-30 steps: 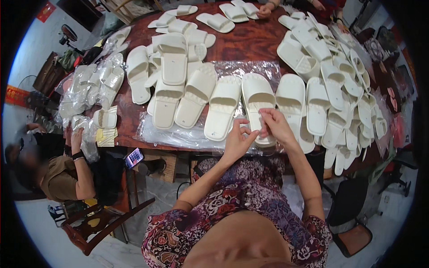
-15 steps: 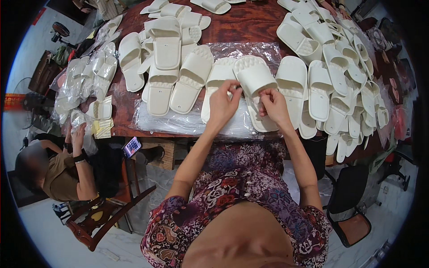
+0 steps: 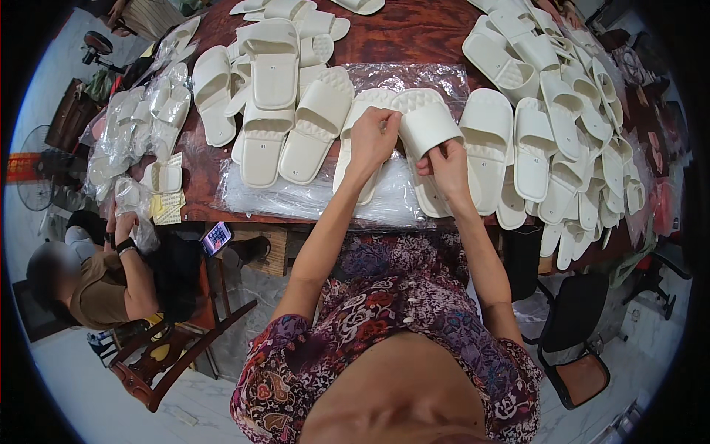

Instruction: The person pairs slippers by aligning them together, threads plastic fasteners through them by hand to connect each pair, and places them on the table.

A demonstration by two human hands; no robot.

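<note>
Found right hand (image 3: pixel 450 170) with fingers curled at the near edge of the strap (image 3: pixel 433 127) on a cream-white slipper (image 3: pixel 421 137); cannot tell whether clamped on it or merely touching. Found left hand (image 3: pixel 371 137) with fingers bent together at the strap's left edge; cannot confirm a grip. Located slipper straight ahead, over clear plastic (image 3: pixel 277 198) at the near side of a red-brown table (image 3: pixel 384 44). Judged step in hand as checking or tidying the strap; judged next move to call for steadying the sole and reaching cleanly into the strap's opening. Noted toe pointing away from the body, heel nearer; long axis running away with slight leftward lean. Noted further slippers (image 3: pixel 484 148) at either side, wrapped slippers (image 3: pixel 168 115) and seated co-worker (image 3: pixel 103 292) at far left.
</note>
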